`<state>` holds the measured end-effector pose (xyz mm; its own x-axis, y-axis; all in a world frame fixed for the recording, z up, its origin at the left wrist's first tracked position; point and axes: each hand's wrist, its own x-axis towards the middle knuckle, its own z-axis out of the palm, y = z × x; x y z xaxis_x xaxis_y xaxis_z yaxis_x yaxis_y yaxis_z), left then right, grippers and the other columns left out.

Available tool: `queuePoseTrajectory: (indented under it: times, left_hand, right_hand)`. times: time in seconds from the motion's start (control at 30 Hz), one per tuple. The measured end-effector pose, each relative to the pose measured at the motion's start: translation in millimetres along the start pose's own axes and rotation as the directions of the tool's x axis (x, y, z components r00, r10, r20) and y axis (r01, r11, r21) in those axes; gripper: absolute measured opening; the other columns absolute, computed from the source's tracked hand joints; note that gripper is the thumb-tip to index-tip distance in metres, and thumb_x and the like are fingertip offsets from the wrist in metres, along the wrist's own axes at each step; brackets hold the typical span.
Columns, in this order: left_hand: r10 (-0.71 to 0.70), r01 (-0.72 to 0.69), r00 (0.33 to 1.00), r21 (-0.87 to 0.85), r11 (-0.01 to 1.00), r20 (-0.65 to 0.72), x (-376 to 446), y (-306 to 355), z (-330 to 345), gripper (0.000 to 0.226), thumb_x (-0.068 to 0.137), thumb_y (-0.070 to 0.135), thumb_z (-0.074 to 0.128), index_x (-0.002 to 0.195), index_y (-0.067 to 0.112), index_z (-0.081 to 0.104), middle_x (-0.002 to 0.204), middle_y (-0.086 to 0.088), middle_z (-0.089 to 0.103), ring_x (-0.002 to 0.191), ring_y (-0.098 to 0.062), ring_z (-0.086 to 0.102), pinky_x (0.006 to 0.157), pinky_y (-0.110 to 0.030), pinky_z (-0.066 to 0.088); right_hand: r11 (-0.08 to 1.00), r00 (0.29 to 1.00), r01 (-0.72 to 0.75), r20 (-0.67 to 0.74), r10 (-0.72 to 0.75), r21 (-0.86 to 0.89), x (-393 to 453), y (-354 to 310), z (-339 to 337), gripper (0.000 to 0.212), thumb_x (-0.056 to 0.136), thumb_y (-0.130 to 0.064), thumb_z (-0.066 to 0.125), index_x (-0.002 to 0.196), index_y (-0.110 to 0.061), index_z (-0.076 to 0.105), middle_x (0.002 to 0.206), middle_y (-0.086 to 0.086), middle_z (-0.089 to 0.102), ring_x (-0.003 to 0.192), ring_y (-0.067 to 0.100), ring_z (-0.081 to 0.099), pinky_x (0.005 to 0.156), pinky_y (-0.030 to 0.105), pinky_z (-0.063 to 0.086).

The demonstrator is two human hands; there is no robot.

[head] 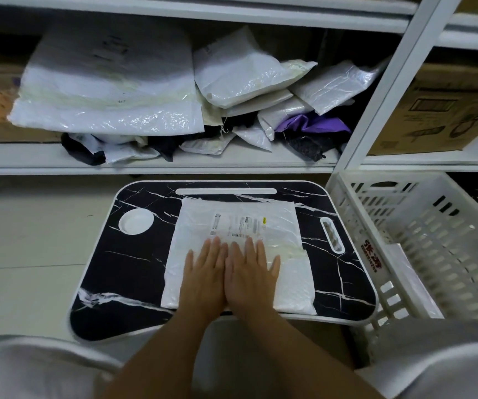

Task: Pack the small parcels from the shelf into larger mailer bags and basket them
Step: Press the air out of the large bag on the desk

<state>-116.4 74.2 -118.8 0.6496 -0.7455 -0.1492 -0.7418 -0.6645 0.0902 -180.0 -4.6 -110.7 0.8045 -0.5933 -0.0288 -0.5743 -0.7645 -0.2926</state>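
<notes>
A white bubble mailer bag with a printed label lies flat on the black marble-pattern lap table. My left hand and my right hand lie side by side, palms down, fingers straight, pressing on the near half of the mailer. A stack of large white mailer bags fills the left of the shelf. Small white, black and purple parcels are heaped on the shelf's right part. A white plastic basket stands to the right of the table, with a flat white packet inside.
A cardboard box sits on the neighbouring shelf at the right, behind a white upright post. The table has a round white cup recess at its left and a slot at its right. My knees in grey fabric are at the bottom corners.
</notes>
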Motion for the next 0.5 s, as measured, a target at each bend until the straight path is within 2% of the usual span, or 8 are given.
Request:
queuePoseTrajectory:
  times: [0.07,0.1,0.13,0.2,0.23,0.3,0.37,0.5]
  left_hand:
    - [0.002,-0.002,1.0,-0.002,1.0,0.021,-7,-8,5,0.068,0.094,0.053,0.013,0.144,0.019,0.042,0.153,-0.011,0.034,0.14,-0.034,0.032,0.102,-0.065,0.034]
    - [-0.01,0.01,0.999,0.01,1.0,0.054,-9,-13,3,0.073,0.095,0.057,-0.001,0.145,0.024,0.041,0.154,-0.008,0.033,0.141,-0.034,0.031,0.101,-0.065,0.033]
    - [-0.007,0.006,0.998,0.004,1.0,0.055,-9,-16,5,0.083,0.089,0.061,-0.016,0.149,0.028,0.032,0.158,-0.006,0.024,0.145,-0.033,0.021,0.105,-0.065,0.027]
    - [-0.054,0.055,0.998,-0.03,0.998,0.014,-8,-20,7,0.095,0.075,0.068,-0.031,0.152,0.035,0.015,0.162,-0.003,0.005,0.148,-0.032,0.003,0.112,-0.061,0.015]
    - [-0.103,0.104,0.994,-0.058,0.993,0.027,-9,-19,6,0.092,0.074,0.069,-0.029,0.153,0.037,0.007,0.162,-0.003,-0.002,0.148,-0.033,-0.003,0.114,-0.059,0.012]
    - [-0.208,0.212,0.977,-0.102,0.972,0.053,-9,-17,5,0.074,0.085,0.067,-0.011,0.152,0.037,-0.004,0.161,-0.003,-0.012,0.147,-0.033,-0.009,0.117,-0.056,0.008]
    - [-0.288,0.297,0.954,-0.142,0.944,0.077,-10,-16,2,0.065,0.095,0.061,0.008,0.152,0.034,-0.007,0.161,-0.006,-0.013,0.147,-0.032,-0.008,0.117,-0.054,0.008]
    - [-0.36,0.372,0.925,-0.1,0.923,0.116,-5,-16,-6,0.067,0.097,0.059,0.011,0.153,0.027,-0.005,0.16,-0.013,-0.002,0.148,-0.03,-0.001,0.116,-0.058,0.007]
  right_hand:
    - [0.999,1.0,0.005,0.028,-0.004,-0.047,-10,9,5,0.053,0.099,-0.049,0.018,0.143,-0.033,0.041,0.156,0.005,0.033,0.147,0.029,0.021,0.112,0.065,0.012]
    - [0.997,0.999,0.004,0.037,-0.002,-0.076,-13,17,6,0.056,0.097,-0.052,0.016,0.143,-0.034,0.042,0.155,0.005,0.035,0.146,0.03,0.024,0.11,0.067,0.017]
    - [0.994,0.998,-0.007,0.064,0.014,-0.106,-14,24,4,0.06,0.095,-0.055,0.011,0.145,-0.036,0.038,0.157,0.004,0.031,0.147,0.031,0.021,0.109,0.068,0.017]
    - [0.988,0.992,-0.046,0.112,0.063,-0.146,-13,35,0,0.069,0.088,-0.06,-0.005,0.152,-0.041,0.015,0.163,0.0,0.006,0.15,0.031,-0.001,0.112,0.065,0.007]
    - [0.987,0.987,-0.081,0.126,0.099,-0.139,-13,40,0,0.068,0.088,-0.061,-0.007,0.152,-0.042,0.004,0.163,-0.001,-0.006,0.149,0.031,-0.01,0.113,0.063,0.003]
    - [0.981,0.975,-0.168,0.132,0.18,-0.097,-12,48,-6,0.062,0.094,-0.062,0.003,0.152,-0.042,-0.003,0.162,-0.002,-0.014,0.148,0.033,-0.013,0.116,0.059,0.003]
    - [0.97,0.963,-0.23,0.129,0.238,-0.078,-12,54,-9,0.062,0.096,-0.062,0.012,0.153,-0.041,-0.003,0.163,0.001,-0.013,0.148,0.035,-0.009,0.117,0.056,0.008]
    - [0.952,0.939,-0.289,0.164,0.302,-0.103,-6,54,-13,0.062,0.097,-0.059,0.015,0.154,-0.037,0.0,0.163,0.009,-0.005,0.149,0.032,-0.004,0.116,0.058,0.006]
